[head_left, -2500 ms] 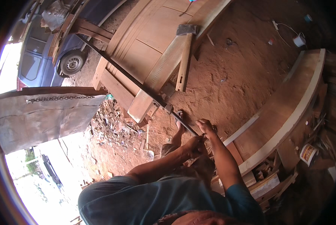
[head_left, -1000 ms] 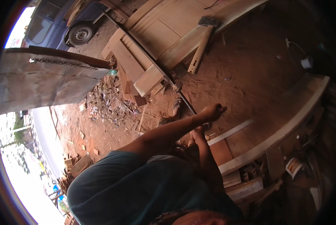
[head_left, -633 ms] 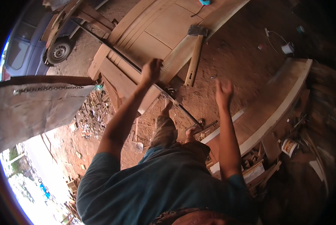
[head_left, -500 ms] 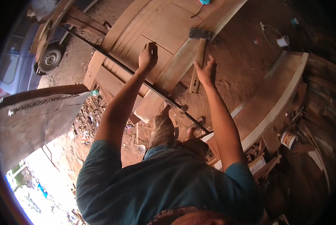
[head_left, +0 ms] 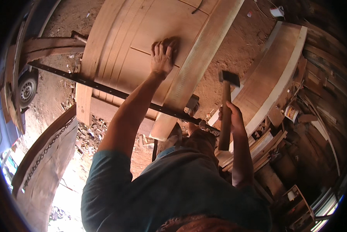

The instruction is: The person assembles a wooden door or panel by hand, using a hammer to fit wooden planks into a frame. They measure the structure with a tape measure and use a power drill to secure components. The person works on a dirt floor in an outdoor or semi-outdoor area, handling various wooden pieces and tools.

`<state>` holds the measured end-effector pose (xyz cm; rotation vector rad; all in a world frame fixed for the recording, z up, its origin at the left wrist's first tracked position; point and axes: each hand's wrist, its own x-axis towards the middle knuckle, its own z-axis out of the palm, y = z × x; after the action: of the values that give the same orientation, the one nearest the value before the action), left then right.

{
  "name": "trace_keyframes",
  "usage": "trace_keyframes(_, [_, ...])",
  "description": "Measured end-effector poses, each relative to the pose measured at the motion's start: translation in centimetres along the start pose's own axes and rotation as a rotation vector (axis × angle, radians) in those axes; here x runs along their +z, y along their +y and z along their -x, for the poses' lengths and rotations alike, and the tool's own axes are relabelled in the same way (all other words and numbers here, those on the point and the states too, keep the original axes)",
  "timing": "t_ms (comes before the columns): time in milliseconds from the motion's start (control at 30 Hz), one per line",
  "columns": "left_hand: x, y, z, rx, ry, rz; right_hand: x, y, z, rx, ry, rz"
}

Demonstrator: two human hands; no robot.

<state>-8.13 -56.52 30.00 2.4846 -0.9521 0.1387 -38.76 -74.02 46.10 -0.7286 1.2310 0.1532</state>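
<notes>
A mallet-like hammer [head_left: 226,110] with a thick wooden handle and a dark block head is in my right hand [head_left: 235,118], its head up and away from the wood. My fingers are wrapped round the handle. To the left, my left hand [head_left: 163,58] lies on a large brown wooden panel [head_left: 142,31], fingers spread, holding nothing. A long dark metal bar clamp [head_left: 119,92] crosses the panel's near end under my left forearm. Along the panel's right side runs a pale board [head_left: 198,58], its near end sticking out past the clamp.
On the right stands a curved wooden piece [head_left: 274,73] with pale edges, beside stacked timber [head_left: 324,69] and a white tub [head_left: 291,113]. At left are a board with a chain [head_left: 49,154] and a vehicle wheel [head_left: 27,89]. Wood scraps [head_left: 90,135] litter the dirt floor.
My right hand has taken hold of the hammer, which lay against the pale board, and drawn it nearer. My left hand has come down onto the panel. The whole view has shifted.
</notes>
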Motion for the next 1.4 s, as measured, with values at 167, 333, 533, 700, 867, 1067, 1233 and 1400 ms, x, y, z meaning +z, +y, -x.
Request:
trace_keyframes(167, [-1.1,0.2,-0.5,0.018,0.019,0.042,-7.3,2.9,-1.6,-0.092,0.121,-0.474])
trace_keyframes(333, [0.2,-0.2,-0.1,0.043,-0.05,-0.086,4.5,6.5,-2.9,0.251,-0.054,-0.059])
trace_keyframes(533, [-0.4,-0.1,0.1,-0.038,-0.055,0.009,3.6,5.2,-0.2,0.102,0.13,-0.227])
trace_keyframes(700, [0.0,0.3,-0.2,-0.022,-0.035,-0.028,6.0,5.3,-1.0,0.179,0.117,-0.183])
trace_keyframes(867, [0.2,-0.4,-0.4,-0.048,-0.155,-0.124,5.3,5.7,-0.5,0.252,-0.064,-0.274])
trace_keyframes(1067, [-0.4,0.3,0.7,0.021,-0.226,-0.153,6.5,7.9,-1.9,0.054,0.049,-0.068])
trace_keyframes(1233, [0.1,-0.7,2.3,-0.003,-0.074,-0.144,4.4,9.1,0.5,0.134,-0.192,-0.121])
trace_keyframes(1400, [-9.7,0.9,9.6,-0.189,0.185,0.417,1.7,13.1,8.4,-0.022,-0.092,-0.115])
